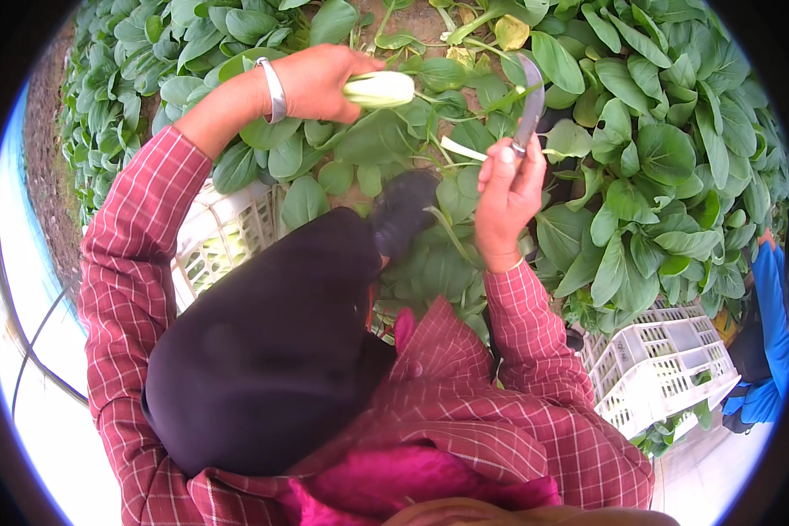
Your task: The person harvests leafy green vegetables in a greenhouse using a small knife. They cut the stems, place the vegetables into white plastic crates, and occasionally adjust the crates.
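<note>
My left hand (322, 82), with a metal bangle at the wrist, grips a head of bok choy (382, 89). Its pale stem base points right and its green leaves hang below the hand. My right hand (507, 200) is closed around a small curved sickle (532, 105), whose handle is mostly hidden in the fist. The blade rises above the fingers, apart from the bok choy. A pale leaf stalk (461, 148) sticks out leftward beside the right fingers. Loose leaves (440, 73) cover the ground between the hands.
Rows of leafy bok choy stand at left (191, 46) and right (664, 151). A white plastic crate (263, 205) with greens is beside my dark-clad knee (269, 342). Another white crate (670, 355) lies at right, near a person in blue (769, 329). White sheeting (46, 394) lines the left edge.
</note>
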### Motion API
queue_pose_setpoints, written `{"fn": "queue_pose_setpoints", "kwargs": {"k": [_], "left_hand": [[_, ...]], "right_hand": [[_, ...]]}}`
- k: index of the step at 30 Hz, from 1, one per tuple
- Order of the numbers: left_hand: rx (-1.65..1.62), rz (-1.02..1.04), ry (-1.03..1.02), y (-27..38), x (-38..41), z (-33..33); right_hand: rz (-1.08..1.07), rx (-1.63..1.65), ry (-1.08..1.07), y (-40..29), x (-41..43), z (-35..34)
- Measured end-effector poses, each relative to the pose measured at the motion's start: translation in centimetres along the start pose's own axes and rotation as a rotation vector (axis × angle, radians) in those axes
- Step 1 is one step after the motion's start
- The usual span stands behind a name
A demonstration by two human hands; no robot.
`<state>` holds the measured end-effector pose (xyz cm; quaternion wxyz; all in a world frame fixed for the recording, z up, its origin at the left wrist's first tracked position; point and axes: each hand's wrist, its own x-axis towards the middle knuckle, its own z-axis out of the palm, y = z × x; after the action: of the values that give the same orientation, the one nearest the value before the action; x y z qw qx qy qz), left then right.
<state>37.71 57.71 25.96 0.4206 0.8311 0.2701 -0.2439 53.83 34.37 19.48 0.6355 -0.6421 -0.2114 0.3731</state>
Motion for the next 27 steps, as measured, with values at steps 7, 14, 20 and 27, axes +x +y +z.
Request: {"fn": "queue_pose_setpoints", "kwargs": {"k": [7, 14, 20, 27], "left_hand": [[0.34, -0.152, -0.381, -1.0, -5.0, 5.4], [0.234, -0.124, -0.356, -2.2, -6.3, 5.1], [0.028, -0.099, -0.375, -3.0, -4.4, 4.5], [0.098, -0.193, -0.369, -3.3, -3.2, 6.3]], "right_hand": [[0.198, 0.044, -0.473, 2.0, 3.7, 7.1], [0.637, -0.333, -0.817, 3.6, 2.1, 3.3], [-0.027, -0.698, -0.736, 7.3, 1.6, -0.4], [-0.159, -0.767, -0.848, 6.9, 3.7, 2.3]]}}
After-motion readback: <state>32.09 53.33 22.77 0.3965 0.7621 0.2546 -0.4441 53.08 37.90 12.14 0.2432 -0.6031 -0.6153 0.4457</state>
